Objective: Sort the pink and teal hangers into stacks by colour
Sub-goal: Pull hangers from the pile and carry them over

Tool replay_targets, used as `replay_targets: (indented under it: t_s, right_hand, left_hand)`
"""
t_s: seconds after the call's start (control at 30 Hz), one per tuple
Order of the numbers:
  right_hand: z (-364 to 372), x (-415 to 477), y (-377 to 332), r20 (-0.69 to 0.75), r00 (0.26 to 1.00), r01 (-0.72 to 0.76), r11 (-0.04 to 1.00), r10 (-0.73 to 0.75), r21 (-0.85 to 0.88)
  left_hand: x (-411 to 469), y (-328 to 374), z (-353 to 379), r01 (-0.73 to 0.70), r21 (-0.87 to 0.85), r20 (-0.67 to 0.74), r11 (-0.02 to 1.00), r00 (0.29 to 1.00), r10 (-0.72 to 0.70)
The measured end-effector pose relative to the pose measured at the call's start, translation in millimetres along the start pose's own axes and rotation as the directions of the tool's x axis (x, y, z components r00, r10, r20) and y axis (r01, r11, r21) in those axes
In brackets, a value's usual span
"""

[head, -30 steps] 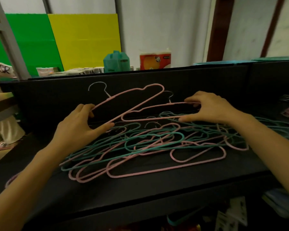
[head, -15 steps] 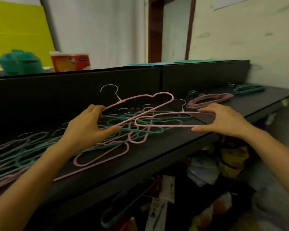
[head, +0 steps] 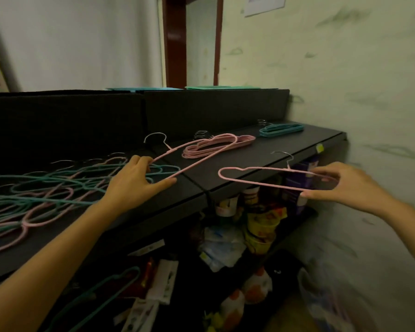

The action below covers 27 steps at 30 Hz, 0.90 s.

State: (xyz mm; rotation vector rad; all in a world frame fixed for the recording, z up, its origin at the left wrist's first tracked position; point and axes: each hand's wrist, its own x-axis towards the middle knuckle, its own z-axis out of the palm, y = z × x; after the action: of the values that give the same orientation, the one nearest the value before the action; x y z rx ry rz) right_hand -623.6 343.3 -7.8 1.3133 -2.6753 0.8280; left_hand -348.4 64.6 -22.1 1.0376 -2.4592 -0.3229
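My left hand (head: 135,183) grips one end of a pink hanger (head: 203,156) held tilted above the black shelf top (head: 237,168). My right hand (head: 345,185) pinches the end of a second pink hanger (head: 259,177), which hangs level beyond the shelf's front edge. A mixed heap of pink and teal hangers (head: 46,192) lies on the left. Farther back sit a pink stack (head: 216,146) and, to its right, a teal stack (head: 282,129).
A black back panel (head: 153,111) rises behind the shelf top, and a wall (head: 357,92) closes the right side. Below the shelf stand packets, cups and bags (head: 249,224). A teal hanger (head: 98,295) hangs under the shelf at the lower left.
Both hands have carried their pink hangers to the right, away from the mixed heap. The right hand's hanger has passed beyond the shelf's front edge, and the view has turned right, showing both sorted stacks.
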Motion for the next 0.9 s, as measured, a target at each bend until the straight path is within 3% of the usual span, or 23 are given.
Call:
replay_targets:
  t_s: [0.4,0.9]
  right_hand:
    - [-38,41,104,-0.053,0.992,-0.113,0.992,0.116,0.052]
    - [-22,226,134,0.013,0.994,0.111,0.993,-0.112,0.025]
  left_hand:
    - [105,64,62,-0.047,0.141,-0.014,0.989,0.999,0.049]
    - [219,75,114,0.117,0.185,0.093,0.976,0.986,-0.136]
